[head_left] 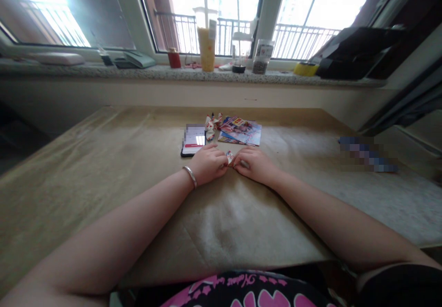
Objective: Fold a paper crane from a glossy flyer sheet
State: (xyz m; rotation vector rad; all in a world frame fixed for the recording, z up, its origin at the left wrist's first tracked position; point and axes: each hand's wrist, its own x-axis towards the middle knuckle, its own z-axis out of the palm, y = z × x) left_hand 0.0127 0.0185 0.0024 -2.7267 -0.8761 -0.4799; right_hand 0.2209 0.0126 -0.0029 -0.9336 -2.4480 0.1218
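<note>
Between my two hands, just above the table, is a small piece of folded printed paper (229, 157), white with red and blue marks. My left hand (210, 163), with a silver bangle at the wrist, pinches its left side. The fingers of my right hand (253, 163) are closed on its right side. Much of the paper is hidden by my fingers. Past my left hand lies a phone (193, 141) with a lit screen. Crumpled or folded printed paper pieces (210, 127) sit beside it, and a stack of colourful printed sheets (243, 131) lies behind my right hand.
The table (155, 224) has a tan cover. A blurred flat bluish object (368, 155) lies at the far right. On the windowsill (138, 71) stand a drink cup with a straw (207, 49), a red jar (174, 58), a small clear container (263, 57), yellow tape (305, 69) and a black object (355, 54).
</note>
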